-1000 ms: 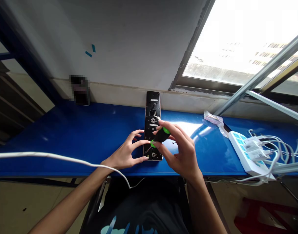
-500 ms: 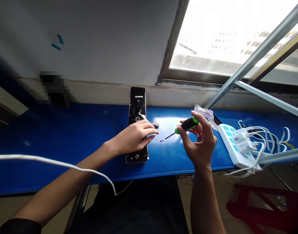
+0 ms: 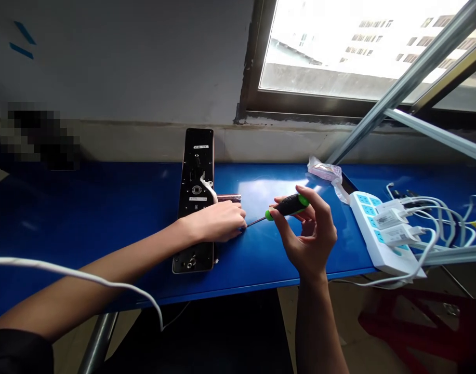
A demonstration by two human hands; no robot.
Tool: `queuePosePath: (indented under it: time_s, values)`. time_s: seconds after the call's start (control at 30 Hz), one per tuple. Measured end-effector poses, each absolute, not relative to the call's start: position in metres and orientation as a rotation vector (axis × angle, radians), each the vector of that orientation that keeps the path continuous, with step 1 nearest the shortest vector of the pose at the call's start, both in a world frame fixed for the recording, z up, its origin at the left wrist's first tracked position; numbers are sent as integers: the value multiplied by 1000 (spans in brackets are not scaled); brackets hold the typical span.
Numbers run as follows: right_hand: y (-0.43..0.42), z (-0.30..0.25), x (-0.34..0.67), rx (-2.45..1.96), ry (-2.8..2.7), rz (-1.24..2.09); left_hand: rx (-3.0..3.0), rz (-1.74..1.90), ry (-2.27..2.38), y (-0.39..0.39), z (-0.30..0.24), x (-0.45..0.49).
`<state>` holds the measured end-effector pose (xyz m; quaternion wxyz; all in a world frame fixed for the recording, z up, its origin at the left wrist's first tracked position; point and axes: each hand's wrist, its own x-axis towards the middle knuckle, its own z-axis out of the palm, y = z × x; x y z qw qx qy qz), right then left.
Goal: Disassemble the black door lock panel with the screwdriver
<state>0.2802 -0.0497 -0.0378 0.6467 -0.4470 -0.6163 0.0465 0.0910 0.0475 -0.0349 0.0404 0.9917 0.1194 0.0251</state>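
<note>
My right hand [image 3: 310, 234] grips a screwdriver [image 3: 290, 206] with a black and green handle. Its thin shaft points left and down, and the tip meets the fingertips of my left hand [image 3: 222, 221]. Those fingertips are pinched together low over the blue table; whatever is between them is too small to make out. Under my left wrist lies a long black panel [image 3: 197, 161], like a door lock's back plate, with small holes, white labels and a white cable [image 3: 209, 188]. A brownish shiny piece [image 3: 230, 198] sticks out from the panel's right side, partly behind my hand.
A white power strip [image 3: 365, 213] with plugged-in chargers and coiled cables lies on the right of the blue table [image 3: 105, 208]. Behind it are a clear plastic bag [image 3: 324, 170] and a metal frame bar [image 3: 401, 78]. A white cable [image 3: 74, 272] crosses above my left forearm.
My left hand has gone from loosely spread over the panel to a pinch at the screwdriver's tip. Small dark bits seen on the table beside the tip are now hidden. The view has shifted right.
</note>
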Motion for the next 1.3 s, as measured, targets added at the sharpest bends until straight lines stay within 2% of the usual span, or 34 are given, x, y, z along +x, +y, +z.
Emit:
queuePosePath:
  time_s: [0.2, 0.4, 0.67, 0.93, 1.3]
  values:
    - [-45, -35, 286, -993, -1382, 78, 3011, 56, 365, 50, -30, 90]
    - [-48, -9, 282, -889, -1322, 60, 2918, 301, 547, 52, -26, 91]
    - [-44, 15, 268, -758, -1410, -6, 2964, 521, 554, 44, -18, 74]
    - [-33, 30, 245, -594, -1514, 139, 3137, 490, 577, 39, 5, 36]
    - [-21, 27, 237, -495, -1560, 242, 2992, 654, 618, 27, -4, 12]
